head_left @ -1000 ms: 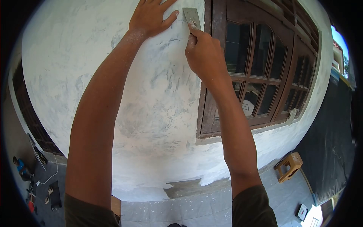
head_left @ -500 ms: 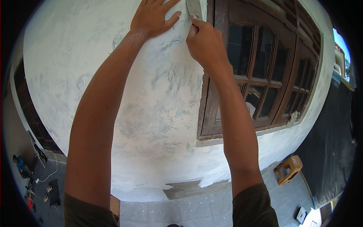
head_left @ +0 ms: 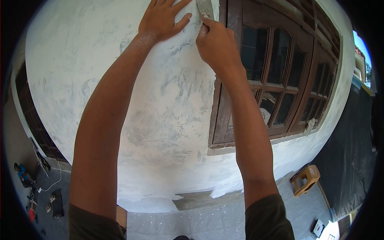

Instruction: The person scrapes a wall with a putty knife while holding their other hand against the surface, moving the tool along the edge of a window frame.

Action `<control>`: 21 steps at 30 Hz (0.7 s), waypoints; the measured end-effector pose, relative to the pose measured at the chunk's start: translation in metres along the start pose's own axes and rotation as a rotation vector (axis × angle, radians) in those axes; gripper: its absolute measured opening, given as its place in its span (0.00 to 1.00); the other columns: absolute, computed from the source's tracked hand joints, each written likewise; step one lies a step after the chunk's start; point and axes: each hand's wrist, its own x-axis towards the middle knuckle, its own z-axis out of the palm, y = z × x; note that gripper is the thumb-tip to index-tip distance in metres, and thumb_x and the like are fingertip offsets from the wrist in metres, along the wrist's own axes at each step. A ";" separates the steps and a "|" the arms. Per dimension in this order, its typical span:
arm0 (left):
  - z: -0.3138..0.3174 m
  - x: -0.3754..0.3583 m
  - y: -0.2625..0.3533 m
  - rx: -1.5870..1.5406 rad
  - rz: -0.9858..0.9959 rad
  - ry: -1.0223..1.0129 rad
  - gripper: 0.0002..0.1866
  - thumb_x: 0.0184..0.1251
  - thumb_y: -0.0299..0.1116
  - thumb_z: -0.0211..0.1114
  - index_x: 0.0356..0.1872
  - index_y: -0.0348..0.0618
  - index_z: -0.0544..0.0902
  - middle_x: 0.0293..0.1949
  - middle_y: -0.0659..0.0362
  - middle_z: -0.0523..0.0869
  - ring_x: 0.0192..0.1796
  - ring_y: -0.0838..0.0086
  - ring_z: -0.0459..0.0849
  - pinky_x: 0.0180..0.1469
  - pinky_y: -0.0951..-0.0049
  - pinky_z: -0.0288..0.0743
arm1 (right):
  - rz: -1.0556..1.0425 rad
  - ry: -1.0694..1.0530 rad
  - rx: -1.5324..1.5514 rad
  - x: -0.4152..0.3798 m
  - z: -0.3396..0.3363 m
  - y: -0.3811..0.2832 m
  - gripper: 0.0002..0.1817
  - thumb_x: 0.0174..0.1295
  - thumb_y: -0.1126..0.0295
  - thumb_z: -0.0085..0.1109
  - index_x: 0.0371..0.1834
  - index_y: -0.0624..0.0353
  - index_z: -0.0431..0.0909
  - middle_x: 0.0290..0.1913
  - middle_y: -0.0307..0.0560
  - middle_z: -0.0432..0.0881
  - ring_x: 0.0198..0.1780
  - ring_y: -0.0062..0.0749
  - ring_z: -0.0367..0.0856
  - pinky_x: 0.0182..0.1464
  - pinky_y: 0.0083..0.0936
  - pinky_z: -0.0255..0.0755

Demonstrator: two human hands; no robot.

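Observation:
Fingers spread, my left hand [head_left: 162, 19] lies against the white patchy wall [head_left: 164, 108] near the top of the view; some fingertips are cut off by the frame edge. To its right, my right hand [head_left: 218, 40] is wrapped round a putty knife [head_left: 205, 9]. The metal blade points up along the wall, just left of the brown window frame [head_left: 233, 24], and its far end is out of view. Pale dust marks my left wrist and my right thumb and index finger.
The brown wooden window [head_left: 276, 80] with glass panes is at the right. Below stand a tan stool [head_left: 306, 180] and a small box [head_left: 318, 228] on the grey floor [head_left: 184, 224]. A dark sheet [head_left: 348, 152] hangs far right. Sandals [head_left: 50, 203] and a white cable [head_left: 54, 184] lie lower left.
My right hand and the putty knife have shifted very slightly to the left. My left hand stays nearly in place on the wall.

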 end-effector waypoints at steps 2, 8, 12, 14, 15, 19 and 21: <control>-0.001 0.000 0.001 -0.035 0.004 0.009 0.34 0.81 0.52 0.54 0.83 0.54 0.64 0.86 0.49 0.55 0.87 0.55 0.50 0.87 0.49 0.41 | -0.002 0.022 -0.011 -0.008 -0.001 0.000 0.20 0.75 0.68 0.52 0.63 0.62 0.85 0.47 0.70 0.89 0.50 0.69 0.88 0.55 0.55 0.82; -0.002 0.000 0.002 -0.046 -0.008 0.003 0.35 0.80 0.52 0.54 0.83 0.53 0.64 0.85 0.48 0.55 0.87 0.55 0.50 0.87 0.49 0.41 | 0.016 -0.019 -0.047 -0.011 0.001 0.003 0.20 0.74 0.68 0.53 0.64 0.61 0.84 0.46 0.70 0.89 0.49 0.70 0.88 0.54 0.54 0.82; 0.001 -0.001 0.002 -0.047 -0.006 0.017 0.35 0.80 0.52 0.54 0.83 0.52 0.63 0.85 0.48 0.55 0.87 0.55 0.49 0.87 0.48 0.42 | 0.026 -0.003 -0.009 0.005 -0.001 -0.004 0.21 0.75 0.68 0.52 0.66 0.59 0.83 0.46 0.71 0.89 0.49 0.67 0.89 0.55 0.50 0.81; -0.002 0.000 0.002 -0.059 -0.004 0.007 0.35 0.80 0.52 0.54 0.83 0.51 0.63 0.85 0.48 0.55 0.87 0.55 0.49 0.87 0.48 0.41 | 0.042 -0.009 -0.028 -0.004 -0.004 -0.003 0.22 0.76 0.67 0.52 0.69 0.57 0.82 0.46 0.71 0.89 0.49 0.64 0.89 0.56 0.47 0.79; -0.001 0.002 0.000 -0.059 -0.003 0.012 0.35 0.80 0.52 0.54 0.83 0.51 0.63 0.85 0.48 0.55 0.87 0.55 0.49 0.87 0.48 0.41 | 0.053 -0.039 -0.050 -0.012 -0.005 -0.004 0.22 0.76 0.67 0.52 0.69 0.57 0.81 0.47 0.71 0.88 0.49 0.63 0.89 0.55 0.47 0.79; 0.003 0.000 0.000 -0.053 0.002 0.023 0.35 0.80 0.51 0.54 0.83 0.51 0.64 0.85 0.47 0.55 0.87 0.54 0.50 0.87 0.48 0.42 | 0.033 -0.016 -0.065 -0.009 0.001 -0.004 0.21 0.76 0.67 0.52 0.69 0.57 0.82 0.47 0.70 0.89 0.48 0.62 0.90 0.55 0.47 0.79; 0.012 -0.002 0.000 -0.068 0.008 0.038 0.35 0.79 0.50 0.55 0.82 0.51 0.64 0.85 0.47 0.56 0.87 0.54 0.50 0.87 0.48 0.42 | 0.022 0.011 -0.049 -0.001 0.002 -0.007 0.19 0.75 0.68 0.53 0.64 0.61 0.84 0.46 0.70 0.88 0.47 0.66 0.89 0.55 0.50 0.81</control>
